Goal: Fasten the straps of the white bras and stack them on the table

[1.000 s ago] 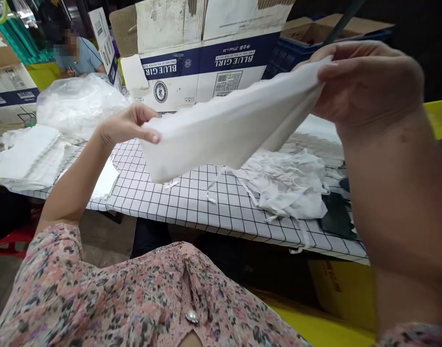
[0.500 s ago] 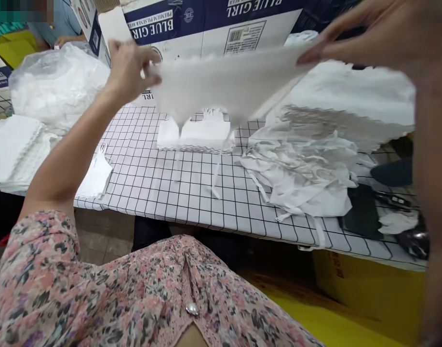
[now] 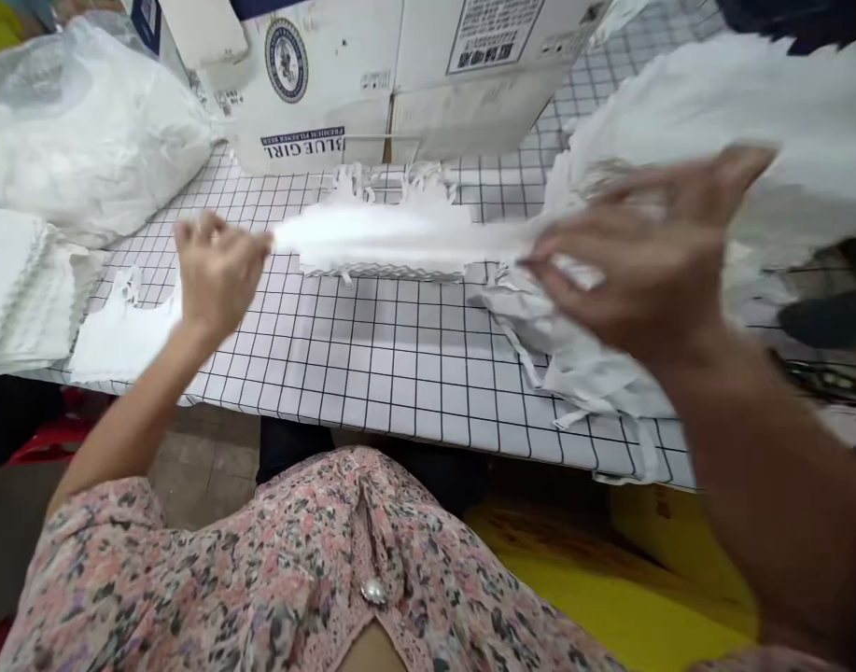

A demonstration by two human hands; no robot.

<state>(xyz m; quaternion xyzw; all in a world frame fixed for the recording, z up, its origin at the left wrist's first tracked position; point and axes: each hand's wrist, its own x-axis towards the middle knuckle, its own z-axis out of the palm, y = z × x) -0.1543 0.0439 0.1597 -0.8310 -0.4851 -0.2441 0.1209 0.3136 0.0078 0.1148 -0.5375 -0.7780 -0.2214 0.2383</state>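
A white cloth piece (image 3: pixel 392 233) is stretched flat between my two hands, low over the checked table (image 3: pixel 371 373). My left hand (image 3: pixel 217 271) pinches its left end and my right hand (image 3: pixel 644 261) pinches its right end; both are blurred by motion. Just under the cloth lies a small stack of folded white pieces (image 3: pixel 385 266) with tie strings showing at its far edge. A loose heap of white pieces with straps (image 3: pixel 582 373) lies under my right hand.
A Blue Girl cardboard box (image 3: pixel 371 75) stands behind the stack. A plastic bag of white goods (image 3: pixel 84 131) sits at far left, with folded stacks (image 3: pixel 14 289) and a single white piece (image 3: pixel 119 336) near the left edge. A large white pile (image 3: pixel 784 121) rises at right.
My hands have come down from chest height with the cloth, turning it from hanging to flat, low over the small stack. My view has tilted down toward the table.
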